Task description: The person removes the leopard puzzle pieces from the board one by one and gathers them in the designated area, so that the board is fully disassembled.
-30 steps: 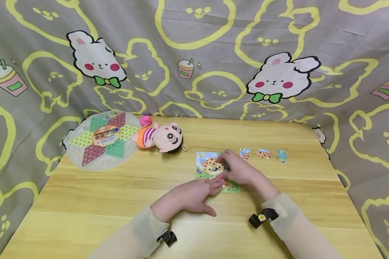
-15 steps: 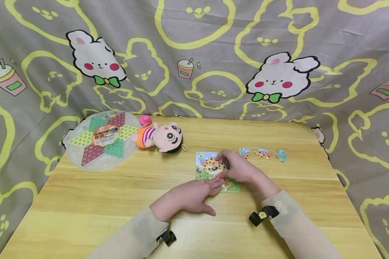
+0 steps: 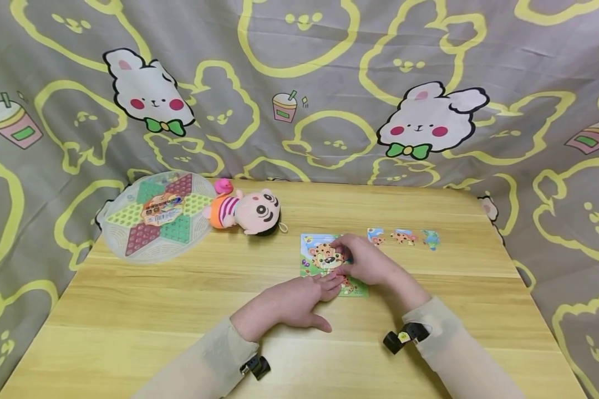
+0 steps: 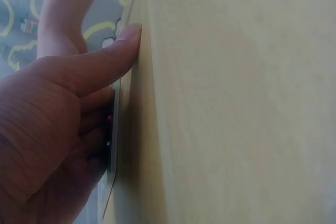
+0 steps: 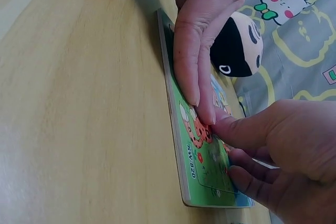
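Note:
A leopard jigsaw board [image 3: 309, 242] lies flat on the wooden table, under both hands. My left hand [image 3: 301, 300] rests its straight fingers on the lower part of the picture, thumb spread out to the side. From the right, my right hand [image 3: 368, 261] curls its thumb and fingers over a puzzle piece on the board, mostly hidden beneath them. The right wrist view shows the right thumb touching the left fingertips [image 5: 202, 106], with the other right fingers bent at the board's surface. In the left wrist view, the left hand [image 4: 47, 114] blocks most of the board.
Three loose puzzle pieces lie in a row to the right: a corner piece [image 3: 376, 236], a spotted piece [image 3: 404, 238] and a blue-green piece [image 3: 431, 240]. At the left are a plush doll [image 3: 244, 212], a pink toy duck [image 3: 223, 186] and a star-patterned game board [image 3: 162, 216]. A patterned curtain [image 3: 324, 72] hangs behind.
Both hands stay almost still on the jigsaw board. Only a slight shift of the head view shows, and the loose pieces lie as before.

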Available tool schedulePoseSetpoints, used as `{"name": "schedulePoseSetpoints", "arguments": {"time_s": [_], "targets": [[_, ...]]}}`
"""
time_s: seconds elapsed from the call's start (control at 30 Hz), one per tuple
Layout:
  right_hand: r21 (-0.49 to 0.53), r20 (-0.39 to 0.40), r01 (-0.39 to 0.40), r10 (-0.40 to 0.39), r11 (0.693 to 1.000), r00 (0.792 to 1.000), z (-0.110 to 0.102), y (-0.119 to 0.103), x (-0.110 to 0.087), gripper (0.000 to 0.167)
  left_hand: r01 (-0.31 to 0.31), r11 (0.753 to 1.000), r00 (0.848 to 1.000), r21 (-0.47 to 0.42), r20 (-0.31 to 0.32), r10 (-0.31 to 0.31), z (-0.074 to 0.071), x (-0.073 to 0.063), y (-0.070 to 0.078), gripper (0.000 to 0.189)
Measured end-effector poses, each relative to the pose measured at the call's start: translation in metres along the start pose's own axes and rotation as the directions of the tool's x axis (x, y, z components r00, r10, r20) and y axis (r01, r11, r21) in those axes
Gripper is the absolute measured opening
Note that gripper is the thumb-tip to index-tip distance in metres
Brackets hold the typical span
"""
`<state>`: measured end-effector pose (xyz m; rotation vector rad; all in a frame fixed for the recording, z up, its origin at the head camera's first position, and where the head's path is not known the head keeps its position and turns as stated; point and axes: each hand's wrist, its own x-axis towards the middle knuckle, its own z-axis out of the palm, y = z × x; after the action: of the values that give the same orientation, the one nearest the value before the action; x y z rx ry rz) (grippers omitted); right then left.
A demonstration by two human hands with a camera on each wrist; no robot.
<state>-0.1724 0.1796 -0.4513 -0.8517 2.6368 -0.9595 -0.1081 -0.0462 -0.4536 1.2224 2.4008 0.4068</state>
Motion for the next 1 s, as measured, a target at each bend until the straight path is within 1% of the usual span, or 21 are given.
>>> {"name": "schedulePoseSetpoints", "arguments": {"time_s": [0.27, 0.5, 0.77, 0.87, 1.0], "targets": [[0.048, -0.013, -0.021, 0.022, 0.999, 1.0, 0.0007, 0.0006, -0.004, 0.049, -0.002, 1.0, 1.0, 0.007, -0.006, 0.002, 0.0015, 0.0002, 0.0001, 0.088], [0.074, -0.034, -0.015, 0.018, 0.997, 0.999, 0.0036, 0.0022, -0.0062, 0.051, -0.042, 0.997, 0.998, 0.06, -0.034, 0.044, 0.0026, -0.0028, -0.0002, 0.087], [0.074, -0.057, -0.011, 0.015, 0.997, 0.998, 0.0055, 0.0054, -0.0061, 0.05, -0.09, 0.992, 0.994, 0.083, -0.057, 0.095, 0.0053, -0.0051, -0.0002, 0.081], [0.075, -0.054, -0.003, 0.007, 0.997, 0.998, 0.0053, 0.0055, -0.0063, 0.05, -0.098, 0.992, 0.993, 0.078, -0.058, 0.103, 0.006, -0.0055, 0.0, 0.079], [0.082, -0.055, 0.008, -0.004, 0.997, 0.999, 0.0051, 0.0044, -0.007, 0.05, -0.094, 0.993, 0.993, 0.067, -0.062, 0.099, 0.006, -0.0053, 0.0013, 0.079]]}}
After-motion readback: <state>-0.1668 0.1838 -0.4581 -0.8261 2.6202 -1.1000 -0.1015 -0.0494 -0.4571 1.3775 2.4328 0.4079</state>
